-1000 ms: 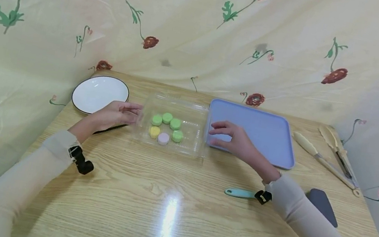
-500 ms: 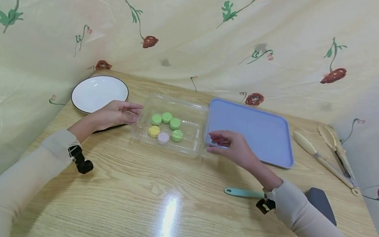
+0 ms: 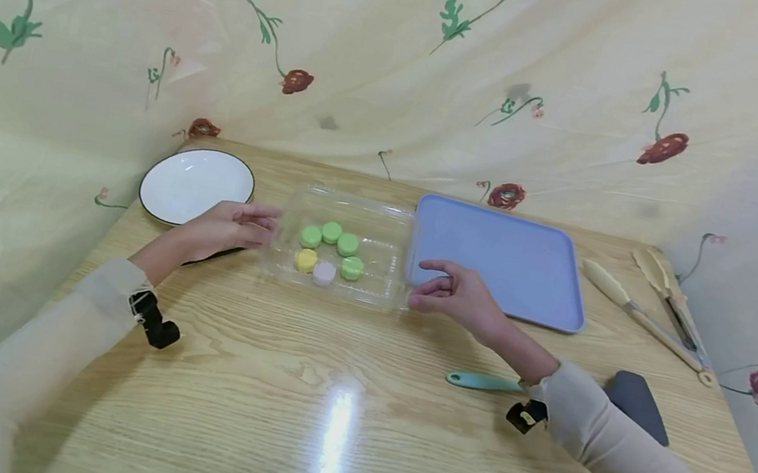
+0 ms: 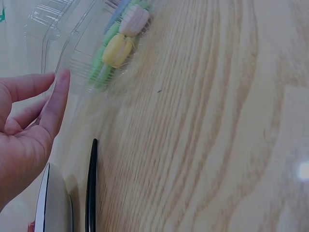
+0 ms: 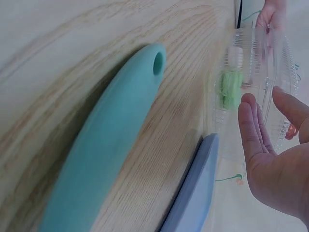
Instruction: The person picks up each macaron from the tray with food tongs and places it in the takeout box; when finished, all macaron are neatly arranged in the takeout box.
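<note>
A clear plastic clamshell box (image 3: 384, 271) lies on the wooden table, holding several green macarons (image 3: 348, 245), one yellow macaron (image 3: 305, 260) and one pale lilac macaron (image 3: 323, 272). At its left side my left hand (image 3: 222, 231) pinches the rim between thumb and finger, as the left wrist view shows. My right hand (image 3: 463, 298) is at the right side near the front corner. In the right wrist view its thumb and fingers stand apart on either side of the rim; whether they touch it is hard to tell.
Left of the box is a white dark-rimmed dish (image 3: 197, 186), with a thin black utensil (image 4: 91, 188) beside it. A blue tray (image 3: 504, 259) stands right of the box. Tongs (image 3: 646, 317) lie far right, and a spatula with a teal handle (image 3: 483, 382) lies under my right forearm.
My right hand has come down along the box's right side toward its front corner, its fingers drawing together. The left hand stays at the left rim. The box has hardly moved.
</note>
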Demonstrator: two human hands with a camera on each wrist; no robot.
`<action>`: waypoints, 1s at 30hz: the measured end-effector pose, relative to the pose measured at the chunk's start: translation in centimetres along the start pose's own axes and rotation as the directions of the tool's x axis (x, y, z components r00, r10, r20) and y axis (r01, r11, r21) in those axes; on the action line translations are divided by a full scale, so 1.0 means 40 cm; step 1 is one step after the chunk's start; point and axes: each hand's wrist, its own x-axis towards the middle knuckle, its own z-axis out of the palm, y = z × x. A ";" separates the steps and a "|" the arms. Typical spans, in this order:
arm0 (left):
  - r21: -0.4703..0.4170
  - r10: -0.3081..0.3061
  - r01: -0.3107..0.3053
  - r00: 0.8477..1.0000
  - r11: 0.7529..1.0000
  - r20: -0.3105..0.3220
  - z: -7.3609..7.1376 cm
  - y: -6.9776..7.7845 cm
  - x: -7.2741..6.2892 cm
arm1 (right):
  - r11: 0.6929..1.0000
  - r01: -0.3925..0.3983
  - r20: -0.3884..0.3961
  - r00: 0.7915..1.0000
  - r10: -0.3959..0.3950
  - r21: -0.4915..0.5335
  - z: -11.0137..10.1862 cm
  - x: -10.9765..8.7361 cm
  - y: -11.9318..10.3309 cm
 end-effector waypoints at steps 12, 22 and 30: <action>-0.014 -0.011 0.011 1.000 1.000 0.015 -0.009 -0.004 -0.063 | 1.000 -0.010 0.018 1.000 0.010 -0.001 -0.001 -0.003 -0.006; 0.053 -0.016 0.012 0.998 0.999 0.067 0.023 -0.007 -0.078 | 1.000 -0.018 0.021 1.000 0.018 0.010 -0.001 -0.007 -0.010; 0.024 -0.005 0.004 0.999 1.000 0.051 0.036 -0.004 -0.076 | 0.998 -0.020 0.017 1.000 0.019 0.059 0.005 -0.009 -0.008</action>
